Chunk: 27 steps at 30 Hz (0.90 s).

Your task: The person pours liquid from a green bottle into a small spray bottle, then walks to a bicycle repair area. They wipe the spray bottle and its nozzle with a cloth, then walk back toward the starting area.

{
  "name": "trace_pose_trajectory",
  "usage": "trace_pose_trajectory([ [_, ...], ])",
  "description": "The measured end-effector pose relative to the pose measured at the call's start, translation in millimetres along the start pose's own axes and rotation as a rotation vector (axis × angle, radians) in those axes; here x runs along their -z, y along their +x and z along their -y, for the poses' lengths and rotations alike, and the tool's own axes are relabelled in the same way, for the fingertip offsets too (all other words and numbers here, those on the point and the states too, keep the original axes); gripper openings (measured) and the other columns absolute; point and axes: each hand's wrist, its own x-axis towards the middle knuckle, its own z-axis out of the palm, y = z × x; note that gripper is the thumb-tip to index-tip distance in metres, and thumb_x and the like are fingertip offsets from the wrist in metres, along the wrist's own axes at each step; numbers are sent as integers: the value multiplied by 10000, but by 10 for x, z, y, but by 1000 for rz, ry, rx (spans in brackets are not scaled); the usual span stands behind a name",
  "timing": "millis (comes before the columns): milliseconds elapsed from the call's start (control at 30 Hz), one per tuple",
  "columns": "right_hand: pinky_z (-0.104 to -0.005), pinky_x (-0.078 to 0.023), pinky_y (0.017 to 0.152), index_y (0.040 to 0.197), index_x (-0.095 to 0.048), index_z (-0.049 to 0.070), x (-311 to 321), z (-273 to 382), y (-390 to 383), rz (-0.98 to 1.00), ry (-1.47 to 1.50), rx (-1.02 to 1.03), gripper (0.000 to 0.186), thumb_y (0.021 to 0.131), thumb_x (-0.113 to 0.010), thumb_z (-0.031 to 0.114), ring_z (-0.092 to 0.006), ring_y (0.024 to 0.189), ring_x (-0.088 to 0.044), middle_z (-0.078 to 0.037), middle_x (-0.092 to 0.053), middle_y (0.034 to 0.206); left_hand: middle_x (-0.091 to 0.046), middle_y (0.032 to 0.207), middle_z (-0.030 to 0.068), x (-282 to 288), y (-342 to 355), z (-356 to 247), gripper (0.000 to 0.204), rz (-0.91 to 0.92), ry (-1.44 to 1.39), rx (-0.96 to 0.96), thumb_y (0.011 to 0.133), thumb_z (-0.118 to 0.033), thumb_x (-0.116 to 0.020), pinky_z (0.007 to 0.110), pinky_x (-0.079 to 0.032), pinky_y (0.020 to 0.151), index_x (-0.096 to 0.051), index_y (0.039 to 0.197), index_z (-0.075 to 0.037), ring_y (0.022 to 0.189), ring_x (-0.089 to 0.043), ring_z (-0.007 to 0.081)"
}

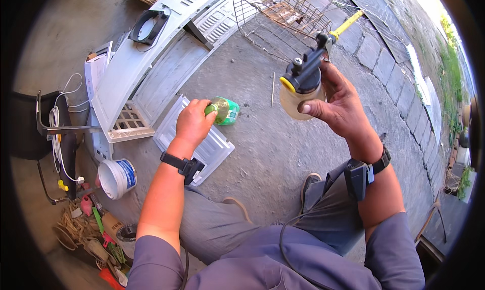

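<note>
My right hand (344, 99) is wrapped round the translucent cup of a spray gun (308, 70). The gun has a black body, a yellow ring at one end and a long yellow nozzle pointing up and to the right. To the left, my left hand (193, 121) grips a green plastic bottle (230, 112) by its neck, fingers closed near the cap. The bottle is tilted, its base pointing right, and it carries a label. A gap separates the bottle from the spray gun. Both wrists wear black straps, with a device on the right one.
Light metal casing panels (166, 57) stand at the far left, with a black fan (148, 28) on top. A slatted panel (197, 138) lies beneath my left hand. Beyond are a rusty wire basket (283, 14) and paving slabs (371, 52). A white bucket (116, 179) sits near left.
</note>
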Motion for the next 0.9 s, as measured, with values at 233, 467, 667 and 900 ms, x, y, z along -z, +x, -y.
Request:
trace_pose_trajectory([
  [233, -331, -453, 1090, 1414, -553, 5, 17, 84, -1, 1, -24, 24, 751, 796, -929, 204, -139, 1206, -589, -58, -673, 1273, -692, 1082, 144, -73, 26, -52, 324, -26, 137, 8, 877, -285, -786, 477, -579, 794, -708, 1102, -65, 941, -699, 380],
  [467, -310, -507, 1020, 1415, -549, 4, 28, 160, -17, -12, -11, -26, 752, 804, -926, 229, -124, 1134, -624, -43, -695, 1197, -706, 1057, 138, -141, 73, -29, 330, -15, 186, 5, 880, -315, -785, 479, -580, 776, -705, 1085, -69, 923, -705, 378],
  [667, -318, -512, 1020, 1421, -553, 16, 37, 103, -27, -19, 11, -39, 782, 790, -936, 273, -136, 1143, -629, -52, -694, 1211, -725, 973, 171, -138, 135, -32, 355, 52, 253, 122, 901, -378, -759, 512, -569, 746, -698, 1055, -64, 879, -708, 403],
  [900, -324, -490, 1054, 1397, -585, 41, 68, 103, -22, -49, -40, 0, 777, 771, -943, 328, -144, 1193, -614, -45, -690, 1240, -743, 987, 205, -154, 151, 9, 394, 75, 246, 64, 920, -383, -745, 508, -567, 773, -689, 1081, -27, 916, -716, 414],
])
